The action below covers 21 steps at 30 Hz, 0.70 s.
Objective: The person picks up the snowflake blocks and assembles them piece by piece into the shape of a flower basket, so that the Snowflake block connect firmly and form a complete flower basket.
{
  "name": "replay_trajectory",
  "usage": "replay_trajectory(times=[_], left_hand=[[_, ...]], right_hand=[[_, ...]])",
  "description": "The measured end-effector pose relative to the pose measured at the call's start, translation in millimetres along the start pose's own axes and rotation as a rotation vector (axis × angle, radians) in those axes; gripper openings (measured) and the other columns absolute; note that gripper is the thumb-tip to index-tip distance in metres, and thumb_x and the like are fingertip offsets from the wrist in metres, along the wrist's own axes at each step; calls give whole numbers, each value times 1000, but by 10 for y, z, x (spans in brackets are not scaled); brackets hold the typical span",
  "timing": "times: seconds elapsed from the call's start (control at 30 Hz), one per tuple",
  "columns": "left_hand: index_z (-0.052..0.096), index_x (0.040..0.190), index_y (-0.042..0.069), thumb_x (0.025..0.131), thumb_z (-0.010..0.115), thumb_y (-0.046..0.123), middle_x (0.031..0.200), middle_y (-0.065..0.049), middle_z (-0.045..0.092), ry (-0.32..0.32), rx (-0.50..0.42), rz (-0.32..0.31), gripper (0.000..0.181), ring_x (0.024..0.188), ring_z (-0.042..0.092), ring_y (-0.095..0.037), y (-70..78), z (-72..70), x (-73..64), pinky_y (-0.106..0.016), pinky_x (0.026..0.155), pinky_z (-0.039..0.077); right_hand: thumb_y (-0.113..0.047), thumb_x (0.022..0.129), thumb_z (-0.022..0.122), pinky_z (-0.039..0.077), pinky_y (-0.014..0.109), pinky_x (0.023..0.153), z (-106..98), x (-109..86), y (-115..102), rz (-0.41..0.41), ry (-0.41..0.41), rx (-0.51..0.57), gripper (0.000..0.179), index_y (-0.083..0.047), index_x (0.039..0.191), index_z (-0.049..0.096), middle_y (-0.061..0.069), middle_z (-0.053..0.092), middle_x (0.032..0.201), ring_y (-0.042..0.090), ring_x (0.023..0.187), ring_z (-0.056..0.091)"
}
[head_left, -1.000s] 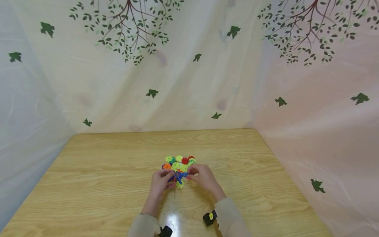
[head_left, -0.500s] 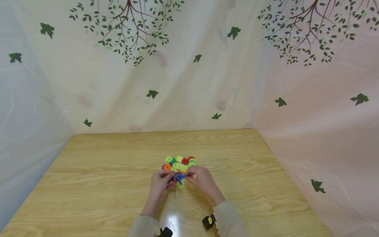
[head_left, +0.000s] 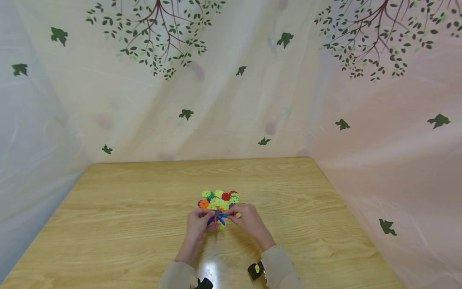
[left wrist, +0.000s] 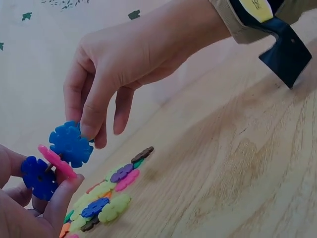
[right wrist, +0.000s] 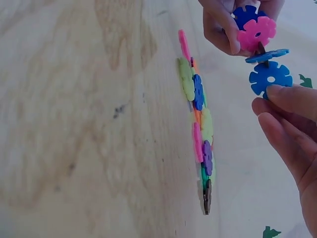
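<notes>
Above the table my left hand (head_left: pixel 196 222) holds a small cluster of joined, notched snowflake discs: a dark blue disc (left wrist: pixel 38 178), a pink disc (right wrist: pixel 260 32), a brown disc mostly hidden behind the others, and a blue disc seen edge-on (right wrist: pixel 267 55). Thumb and fingertips of my right hand (head_left: pixel 249 222) pinch another blue disc (right wrist: pixel 267 77) by its rim. In the right wrist view that disc meets the edge-on blue one at the cluster's end; how deep the notches engage, I cannot tell.
Just beyond the hands, several loose snowflake discs lie in a pile on the wooden table (head_left: pixel 126 216), among them an orange disc (head_left: pixel 203 204), a red disc (head_left: pixel 225 196) and a purple disc (left wrist: pixel 122 172). A printed curtain (head_left: pixel 216 92) hangs behind the table's far edge.
My left hand has shifted slightly to the right with the cluster. The right hand moved slightly left and down earlier and keeps its pinch on the blue disc.
</notes>
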<state>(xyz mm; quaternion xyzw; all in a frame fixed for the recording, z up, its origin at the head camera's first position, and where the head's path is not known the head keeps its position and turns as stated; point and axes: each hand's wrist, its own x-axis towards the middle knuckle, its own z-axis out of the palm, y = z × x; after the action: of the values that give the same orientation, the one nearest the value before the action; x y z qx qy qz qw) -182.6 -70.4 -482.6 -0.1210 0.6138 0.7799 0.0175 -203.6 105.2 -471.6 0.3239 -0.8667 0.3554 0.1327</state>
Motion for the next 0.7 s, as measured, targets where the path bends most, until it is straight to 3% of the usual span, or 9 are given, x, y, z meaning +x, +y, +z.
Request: replay_trajectory(times=[0.2,0.33,0.47,0.7], left_hand=[[63,90,-15,90,59,-6,80,-2,60,-9,-8,20,10,64,61,-7,-18,35,-1,-22,54,58],[64,94,-15,90,59,-5,83,-4,61,-17,2,1,12,68,62,-8,-22,16,44,-24,57,59],[63,102,-16,91,60,-2,87,-6,63,-33,44,-8,18,66,63,-9,-5,-12,78,-27,60,60],[62,104,-16,91,62,1,82,-3,65,-56,74,-33,21,61,63,-10,-4,-27,79,-27,57,60]], right_hand=[[-3,80,76,60,29,66,13,7,68,-35,0,-22,6,-6,85,75,6,73,81,15,72,68],[-8,82,75,59,30,74,11,19,113,104,-81,-24,9,-9,91,76,3,74,86,14,78,69],[-13,82,75,57,30,78,7,55,182,261,-169,-126,16,-12,98,75,0,73,91,13,82,68],[-18,82,77,53,26,72,62,140,248,282,-277,-274,20,-12,101,74,-1,65,90,11,79,61]])
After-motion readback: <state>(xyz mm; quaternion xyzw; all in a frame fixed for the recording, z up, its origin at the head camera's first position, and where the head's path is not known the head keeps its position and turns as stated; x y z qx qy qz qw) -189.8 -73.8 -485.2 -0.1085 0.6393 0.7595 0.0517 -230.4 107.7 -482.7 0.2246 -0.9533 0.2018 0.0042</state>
